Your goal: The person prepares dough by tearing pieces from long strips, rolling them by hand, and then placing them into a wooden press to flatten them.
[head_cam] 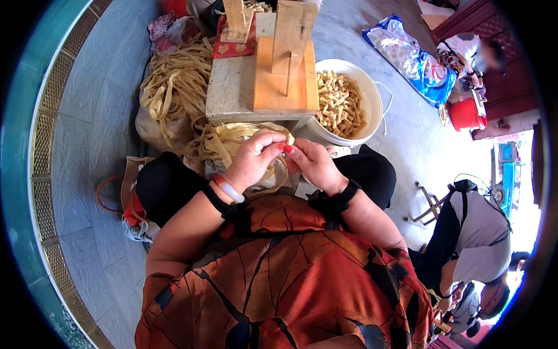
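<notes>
My left hand (254,158) and my right hand (317,162) meet above my lap. Between their fingertips they pinch a small folded or knotted part of a flat tan strip (290,138). The material of the strip is not certain. Its length loops below my hands, partly hidden by my fingers. A heap of similar loose strips (224,141) lies just beyond my left hand, in front of the bench. To the far right of my hands, a white plastic bucket (372,98) holds many short knotted tan pieces (340,102).
Ahead stands a low bench (231,94) bearing a wooden board (266,94) with an upright block (292,35) and a thin peg (288,78). A bulging bag of strips (174,91) sits left. Rightward are a folding stool (429,205), a bending person (475,231) and a red bucket (466,115).
</notes>
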Demonstrator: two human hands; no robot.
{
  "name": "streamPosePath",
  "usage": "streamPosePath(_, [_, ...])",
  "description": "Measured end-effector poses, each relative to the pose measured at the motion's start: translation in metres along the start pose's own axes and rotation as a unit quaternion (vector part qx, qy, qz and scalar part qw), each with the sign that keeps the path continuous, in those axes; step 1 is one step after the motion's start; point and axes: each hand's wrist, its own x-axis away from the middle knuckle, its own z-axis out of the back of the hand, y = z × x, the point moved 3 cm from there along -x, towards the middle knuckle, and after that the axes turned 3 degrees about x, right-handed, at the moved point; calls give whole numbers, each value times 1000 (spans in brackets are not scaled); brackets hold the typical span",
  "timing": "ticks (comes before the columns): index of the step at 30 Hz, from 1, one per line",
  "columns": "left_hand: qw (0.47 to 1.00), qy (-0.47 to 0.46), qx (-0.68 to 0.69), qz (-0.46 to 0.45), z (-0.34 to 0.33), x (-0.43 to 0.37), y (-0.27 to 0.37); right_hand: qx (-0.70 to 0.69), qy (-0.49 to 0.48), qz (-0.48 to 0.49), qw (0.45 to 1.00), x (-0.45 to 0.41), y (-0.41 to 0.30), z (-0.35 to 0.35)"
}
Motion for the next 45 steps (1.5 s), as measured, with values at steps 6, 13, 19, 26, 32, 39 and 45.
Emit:
streamPosePath(6, [977,56,-204,-35,29,-12,29,-36,-66,16,997,15,-8,13])
streamPosePath(13, [968,4,-232,-93,9,-26,44,149,44,224,962,-8,-39,13])
streamPosePath(19, [972,2,-224,-67,23,-44,52,199,21,232,952,-16,-52,30])
streamPosePath(26, [989,-49,48,134,42,-73,23,216,181,235,930,-47,-38,61])
streamPosePath(32, [952,106,-285,-14,55,-112,13,290,203,219,909,-96,-24,68])
streamPosePath(39, [971,22,-227,-74,33,-54,23,482,299,206,797,-42,-14,107])
streamPosePath(45, [996,-87,1,7,-9,-17,13,279,47,258,924,4,-25,29])
